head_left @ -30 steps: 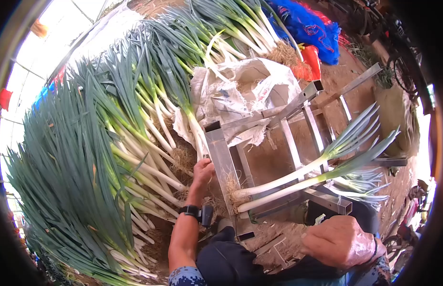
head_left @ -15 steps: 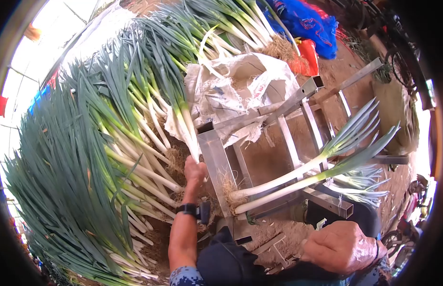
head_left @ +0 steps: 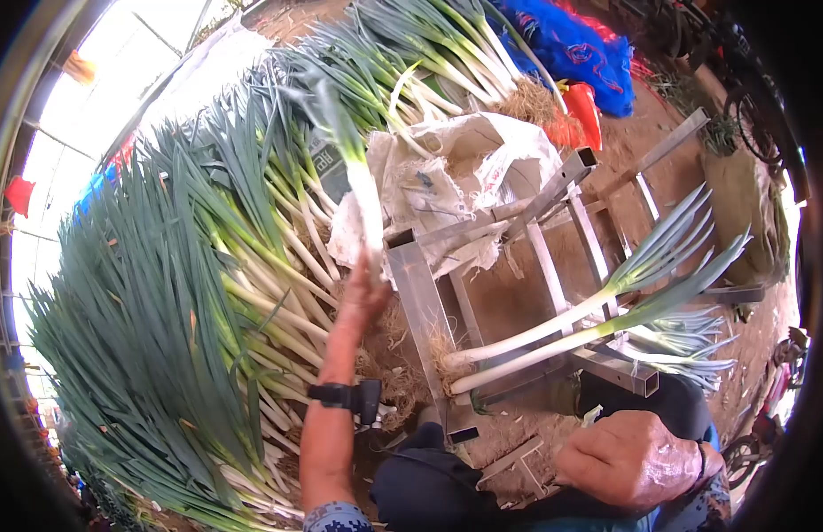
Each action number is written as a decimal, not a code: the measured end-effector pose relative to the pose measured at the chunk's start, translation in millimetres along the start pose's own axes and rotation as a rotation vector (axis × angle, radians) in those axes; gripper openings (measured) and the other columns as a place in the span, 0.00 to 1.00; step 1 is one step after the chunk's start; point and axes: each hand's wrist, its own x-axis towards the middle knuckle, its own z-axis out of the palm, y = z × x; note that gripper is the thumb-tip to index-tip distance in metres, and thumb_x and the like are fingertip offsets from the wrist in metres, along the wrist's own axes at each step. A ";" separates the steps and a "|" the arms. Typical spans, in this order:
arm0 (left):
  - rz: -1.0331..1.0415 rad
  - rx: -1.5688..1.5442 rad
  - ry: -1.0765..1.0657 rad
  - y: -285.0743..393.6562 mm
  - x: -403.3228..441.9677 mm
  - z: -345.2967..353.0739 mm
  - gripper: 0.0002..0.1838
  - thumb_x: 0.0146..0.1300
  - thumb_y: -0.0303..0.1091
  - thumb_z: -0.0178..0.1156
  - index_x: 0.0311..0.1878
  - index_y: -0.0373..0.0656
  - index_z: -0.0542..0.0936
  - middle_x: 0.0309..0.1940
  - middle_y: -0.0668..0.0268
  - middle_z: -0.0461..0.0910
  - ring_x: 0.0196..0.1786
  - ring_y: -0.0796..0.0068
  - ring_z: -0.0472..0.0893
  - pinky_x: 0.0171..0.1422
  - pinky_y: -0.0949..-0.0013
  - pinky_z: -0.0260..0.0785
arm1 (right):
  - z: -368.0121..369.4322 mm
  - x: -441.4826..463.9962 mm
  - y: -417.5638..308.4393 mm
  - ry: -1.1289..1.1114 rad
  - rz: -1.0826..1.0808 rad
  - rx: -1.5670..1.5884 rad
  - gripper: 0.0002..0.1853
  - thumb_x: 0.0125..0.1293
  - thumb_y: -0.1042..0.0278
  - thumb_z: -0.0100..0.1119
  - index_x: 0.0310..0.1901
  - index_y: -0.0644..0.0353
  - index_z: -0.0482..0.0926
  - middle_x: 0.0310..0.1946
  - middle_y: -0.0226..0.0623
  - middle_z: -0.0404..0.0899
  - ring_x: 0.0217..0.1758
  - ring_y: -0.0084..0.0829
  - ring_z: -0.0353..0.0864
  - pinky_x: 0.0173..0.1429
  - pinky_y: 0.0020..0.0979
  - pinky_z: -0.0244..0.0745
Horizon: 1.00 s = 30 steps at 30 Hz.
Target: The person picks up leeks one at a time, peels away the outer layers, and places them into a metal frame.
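Note:
My left hand (head_left: 365, 291) is closed round the root end of a leek (head_left: 365, 199), whose blurred green top points up and away. To the left lies a large pile of leeks (head_left: 154, 328), white ends toward me. Two more leeks (head_left: 553, 341) rest across the metal frame (head_left: 420, 297), roots at its left side and leaves to the right. My right hand (head_left: 628, 459) is a closed fist near my lap at the lower right; whatever it may hold is hidden.
A torn white sack (head_left: 447, 182) lies behind the frame. Beyond it are more leeks (head_left: 447, 53), a blue net bag (head_left: 575, 49) and a red-orange object (head_left: 584, 115). A greenish sack (head_left: 748, 217) stands at the right. Frame bars jut up between both sides.
The leek in my left hand has risen off the pile, away from the leeks beside it, and its leaves blur with motion. My right hand has barely moved.

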 end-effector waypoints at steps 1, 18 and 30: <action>0.204 0.239 0.013 -53.9 12.5 24.4 0.46 0.56 0.22 0.61 0.79 0.50 0.55 0.51 0.45 0.73 0.47 0.53 0.80 0.48 0.55 0.77 | 0.4 -0.1 1.2 -0.012 -0.005 -0.007 0.14 0.57 0.65 0.67 0.41 0.62 0.78 0.28 0.35 0.74 0.24 0.35 0.80 0.24 0.35 0.72; 0.053 0.060 -0.304 -59.0 -50.3 82.8 0.21 0.62 0.39 0.64 0.55 0.40 0.78 0.47 0.46 0.80 0.52 0.39 0.78 0.57 0.49 0.72 | 5.9 9.6 -9.0 -0.103 0.119 0.097 0.20 0.54 0.74 0.65 0.50 0.66 0.78 0.42 0.49 0.77 0.38 0.48 0.80 0.40 0.43 0.76; -0.756 -0.311 0.415 -101.9 -17.4 -33.5 0.14 0.67 0.34 0.58 0.45 0.31 0.80 0.30 0.59 0.82 0.30 0.64 0.83 0.28 0.59 0.79 | 15.8 16.0 -1.7 -0.144 0.010 -0.039 0.19 0.51 0.64 0.71 0.42 0.64 0.78 0.28 0.37 0.73 0.26 0.38 0.78 0.27 0.37 0.71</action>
